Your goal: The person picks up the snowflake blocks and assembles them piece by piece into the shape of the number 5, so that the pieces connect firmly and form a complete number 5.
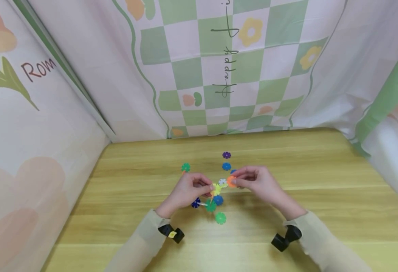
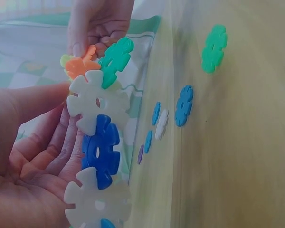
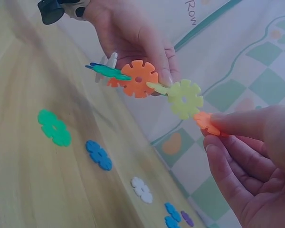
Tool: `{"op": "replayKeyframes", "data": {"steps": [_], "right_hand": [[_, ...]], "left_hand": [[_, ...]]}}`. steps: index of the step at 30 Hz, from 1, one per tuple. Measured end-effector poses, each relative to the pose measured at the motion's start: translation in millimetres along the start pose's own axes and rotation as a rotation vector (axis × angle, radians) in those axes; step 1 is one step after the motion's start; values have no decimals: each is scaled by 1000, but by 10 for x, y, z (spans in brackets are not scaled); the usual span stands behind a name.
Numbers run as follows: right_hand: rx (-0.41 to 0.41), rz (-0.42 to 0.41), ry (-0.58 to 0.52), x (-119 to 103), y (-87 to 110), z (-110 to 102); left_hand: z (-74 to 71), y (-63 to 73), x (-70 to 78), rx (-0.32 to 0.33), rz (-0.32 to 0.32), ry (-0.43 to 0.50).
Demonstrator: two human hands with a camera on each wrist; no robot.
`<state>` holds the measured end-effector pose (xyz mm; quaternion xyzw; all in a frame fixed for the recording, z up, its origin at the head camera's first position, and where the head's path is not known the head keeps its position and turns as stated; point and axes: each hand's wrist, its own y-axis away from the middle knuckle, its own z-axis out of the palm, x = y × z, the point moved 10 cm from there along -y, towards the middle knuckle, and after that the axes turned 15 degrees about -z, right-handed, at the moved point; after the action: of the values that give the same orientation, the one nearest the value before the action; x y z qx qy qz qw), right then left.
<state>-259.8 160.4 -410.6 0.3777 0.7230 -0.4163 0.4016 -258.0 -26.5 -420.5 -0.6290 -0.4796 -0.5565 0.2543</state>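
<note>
My left hand point(image 1: 193, 189) pinches a chain of interlocking plastic snowflake discs near a yellow piece. In the left wrist view a green disc point(image 2: 118, 61), a white disc point(image 2: 99, 102), a dark blue disc point(image 2: 102, 152) and another white disc point(image 2: 99, 206) run along this hand. My right hand point(image 1: 261, 185) pinches a small orange disc point(image 3: 207, 123) between thumb and fingers. That disc meets the edge of a yellow-green disc point(image 3: 185, 99) at the chain's end. Further along the chain sits another orange disc point(image 3: 141, 80), close to the left fingertips.
Loose discs lie on the wooden table point(image 1: 321, 181): a green one point(image 1: 220, 218), a blue one point(image 1: 218, 200), a white one point(image 1: 223, 183), a purple one point(image 1: 226, 155) and a farther blue one point(image 1: 226, 166). A patterned curtain point(image 1: 216, 75) hangs behind the table.
</note>
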Motion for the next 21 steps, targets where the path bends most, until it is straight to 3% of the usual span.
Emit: {"op": "replayKeyframes", "data": {"steps": [21], "right_hand": [[39,13,-60,15,27,-12]], "left_hand": [[17,18,-1,-4,-11,37]]}}
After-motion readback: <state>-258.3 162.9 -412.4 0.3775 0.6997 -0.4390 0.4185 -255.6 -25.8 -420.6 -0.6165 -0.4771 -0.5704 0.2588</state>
